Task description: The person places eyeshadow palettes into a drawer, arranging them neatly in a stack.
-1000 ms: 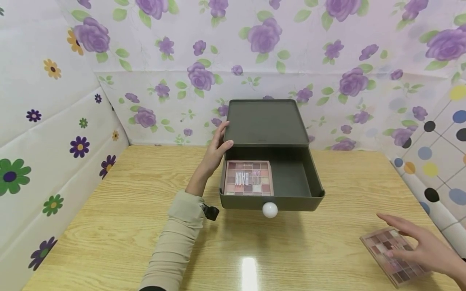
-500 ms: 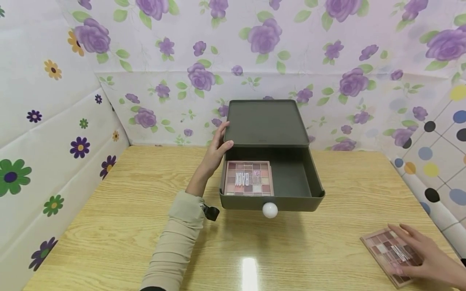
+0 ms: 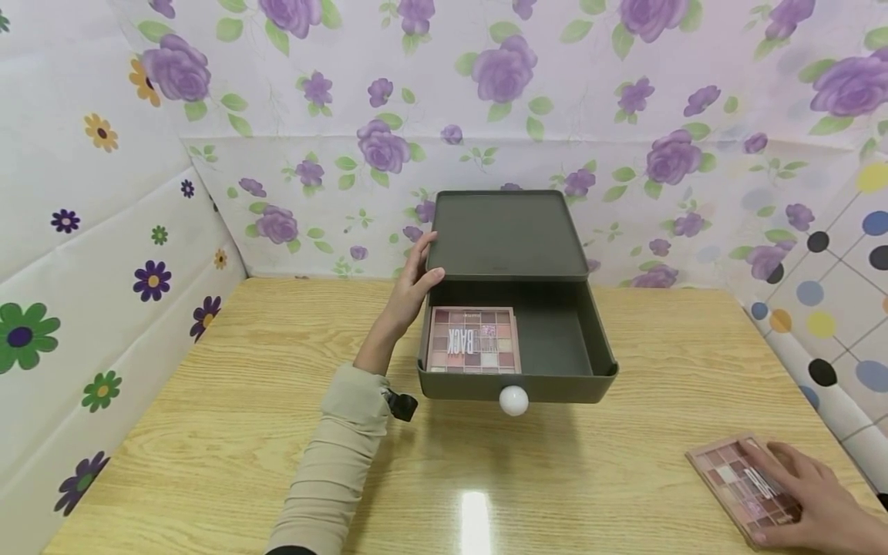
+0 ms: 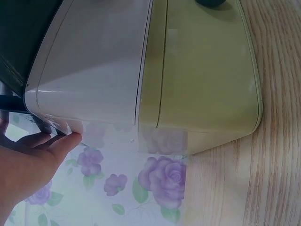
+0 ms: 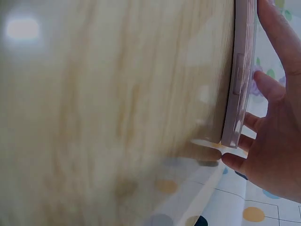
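A dark grey drawer box point(image 3: 509, 231) stands at the back of the table, its front drawer point(image 3: 565, 339) pulled out by a white round knob point(image 3: 513, 400). Inside the drawer's left half lies an eyeshadow palette point(image 3: 474, 340) lettered "BACK". My left hand point(image 3: 409, 293) rests against the box's upper left side, fingers fairly straight; the left wrist view shows the fingertips at its edge. At the lower right, a second eyeshadow palette point(image 3: 728, 482) lies flat on the table. My right hand point(image 3: 808, 493) grips it from above, thumb at the near edge, fingers bent over it.
Below the dark section, the left wrist view shows a whitish section point(image 4: 94, 70) and a yellow-green one point(image 4: 207, 70). The wooden table point(image 3: 243, 408) meets flowered sheeting point(image 3: 312, 208) at the back and left. Dotted sheeting point(image 3: 839, 324) borders the right.
My right hand has come down onto the palette at the right, its fingers bending round it. The left hand and the drawer box have stayed put.
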The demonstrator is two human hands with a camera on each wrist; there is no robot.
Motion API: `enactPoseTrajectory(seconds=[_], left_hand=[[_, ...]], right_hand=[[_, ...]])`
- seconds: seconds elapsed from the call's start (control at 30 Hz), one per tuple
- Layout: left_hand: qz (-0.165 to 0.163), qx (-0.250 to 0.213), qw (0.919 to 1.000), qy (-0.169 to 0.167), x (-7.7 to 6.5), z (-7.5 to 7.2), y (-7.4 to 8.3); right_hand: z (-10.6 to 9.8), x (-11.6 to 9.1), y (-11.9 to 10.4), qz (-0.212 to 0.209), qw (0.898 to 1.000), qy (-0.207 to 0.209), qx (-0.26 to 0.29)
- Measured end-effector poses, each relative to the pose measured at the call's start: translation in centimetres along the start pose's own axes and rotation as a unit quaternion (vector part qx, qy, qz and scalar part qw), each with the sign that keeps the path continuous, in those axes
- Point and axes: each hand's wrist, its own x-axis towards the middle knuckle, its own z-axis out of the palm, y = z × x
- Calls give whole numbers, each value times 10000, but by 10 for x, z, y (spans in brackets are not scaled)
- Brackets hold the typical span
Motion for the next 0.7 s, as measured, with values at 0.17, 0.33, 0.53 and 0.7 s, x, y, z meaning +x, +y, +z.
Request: enactPoseTrajectory(seconds=[0.17,0.33,0.53,0.7], left_hand=[[-27,-46,10000,-32,-2,4,11],[-27,55,10000,-34,-7,9,28],[-77,121,9999,13,-7,9,30],[-62,87,9999,-22,-7,10,28]], right_hand=[[-3,0,-7,-73,9999,100,21],[-6,-1,-8,120,9997,40,188],[-4,-2,-6,-88,9984,171,536],[-4,-4,-6,116,9994,-48,337]])
